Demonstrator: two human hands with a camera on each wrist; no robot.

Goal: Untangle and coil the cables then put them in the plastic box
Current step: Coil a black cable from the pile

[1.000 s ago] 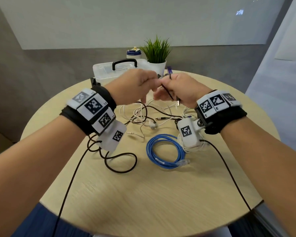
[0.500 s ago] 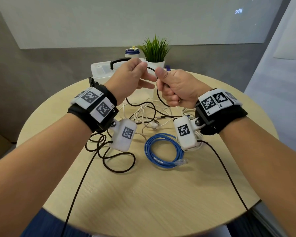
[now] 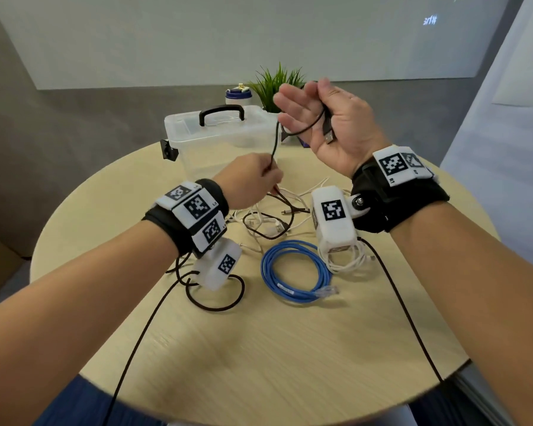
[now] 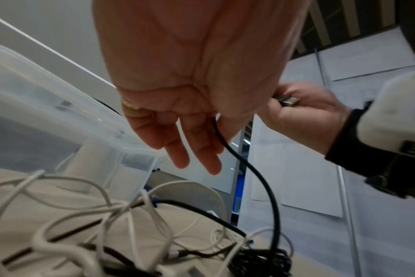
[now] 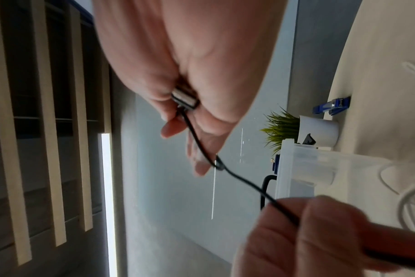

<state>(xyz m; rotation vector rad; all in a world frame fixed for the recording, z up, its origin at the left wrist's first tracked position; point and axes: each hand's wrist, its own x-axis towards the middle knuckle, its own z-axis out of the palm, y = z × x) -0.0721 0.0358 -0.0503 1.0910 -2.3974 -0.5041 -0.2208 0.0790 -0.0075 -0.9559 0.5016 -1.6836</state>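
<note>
My right hand point(image 3: 326, 118) is raised palm up and pins the USB plug point(image 3: 329, 135) of a thin black cable point(image 3: 276, 139) under its thumb, a loop lying over its fingers. In the right wrist view the plug point(image 5: 184, 98) sits between thumb and palm. Lower down, my left hand point(image 3: 253, 179) pinches the same black cable point(image 4: 246, 163) above a tangle of white and black cables point(image 3: 271, 219). A coiled blue cable point(image 3: 290, 272) and a coiled white cable point(image 3: 348, 259) lie on the round wooden table point(image 3: 290, 348). The clear plastic box point(image 3: 225, 133) stands behind, lid on.
A potted plant point(image 3: 277, 84) and a small blue-capped bottle point(image 3: 238, 95) stand behind the box. A black loop of cable point(image 3: 216, 299) lies at the left. A blue clip point(image 5: 332, 105) lies on the table near the plant pot.
My right hand rose and turned palm up with the plug end. My left hand dropped toward the tangle, sliding down the black cable, which now stretches between the hands.
</note>
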